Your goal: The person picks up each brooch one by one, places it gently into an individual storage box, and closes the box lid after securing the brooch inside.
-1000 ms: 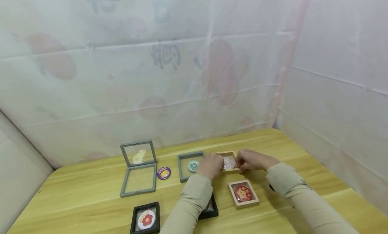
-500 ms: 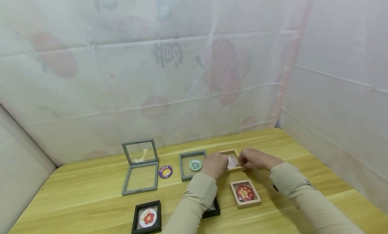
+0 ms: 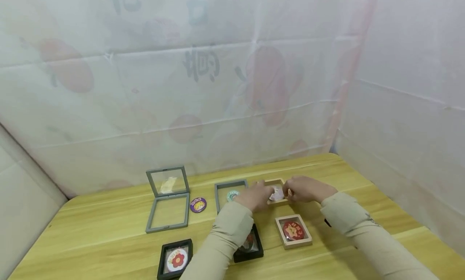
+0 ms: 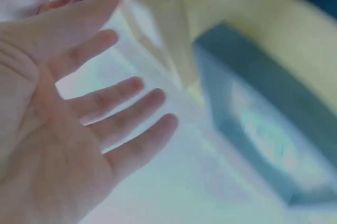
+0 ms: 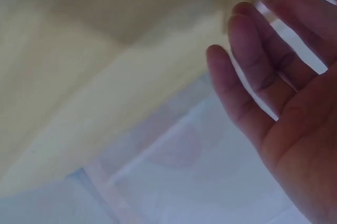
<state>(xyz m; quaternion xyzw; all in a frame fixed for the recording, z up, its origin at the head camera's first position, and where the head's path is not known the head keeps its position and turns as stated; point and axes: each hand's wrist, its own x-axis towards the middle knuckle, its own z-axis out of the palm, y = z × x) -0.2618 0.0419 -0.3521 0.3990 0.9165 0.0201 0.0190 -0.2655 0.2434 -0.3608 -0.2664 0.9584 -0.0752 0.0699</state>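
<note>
In the head view, my left hand (image 3: 256,196) reaches over the left side of a small light wooden frame (image 3: 282,202). Its fingers are fairly straight and spread in the left wrist view. A pale lilac badge (image 3: 277,193) lies inside this frame. My right hand (image 3: 304,189) is at the frame's right side with bent fingers near the badge; whether the thumb and forefinger pinch anything is hidden. Beside my left hand lies a grey frame (image 3: 217,199) holding a teal badge (image 3: 232,195), partly covered by the hand.
Nearer stand a wooden frame with a red star badge (image 3: 293,230), a black frame (image 3: 250,255) partly under the left sleeve, and another black frame with a flower badge (image 3: 177,260). Leftward are an opened grey frame (image 3: 168,230) and a purple badge (image 3: 198,205). White cloth (image 3: 163,110) rises behind.
My left hand has loosened and straightened its fingers at the wooden frame's left side. The right hand has shifted slightly left toward the badge. The wooden frame stays in place.
</note>
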